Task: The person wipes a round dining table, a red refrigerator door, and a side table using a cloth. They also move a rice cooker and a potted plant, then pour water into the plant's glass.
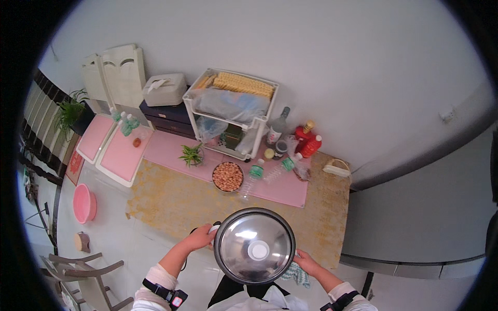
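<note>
A round dark-rimmed pot, probably an electric one, carries a shiny domed metal lid [236, 258] with a white knob [258, 250]. It is in front of my body, at the table's front edge. My left hand [200, 238] grips its white side handle [213, 230], with a dark cord hanging below the wrist. On the other side my right hand [306, 262] holds the pot's right edge; its grip is partly hidden. A green-and-white striped cloth [298, 275] hangs beneath that hand; whether the fingers hold it I cannot tell.
On the worn wooden table [175, 202] are a bowl of peanuts [227, 177], clear plastic bottles [256, 171], a small plant [191, 154], red bottles [311, 146] and a white rack [229, 116]. A pink basin [84, 203] and a wooden chair [91, 272] stand left.
</note>
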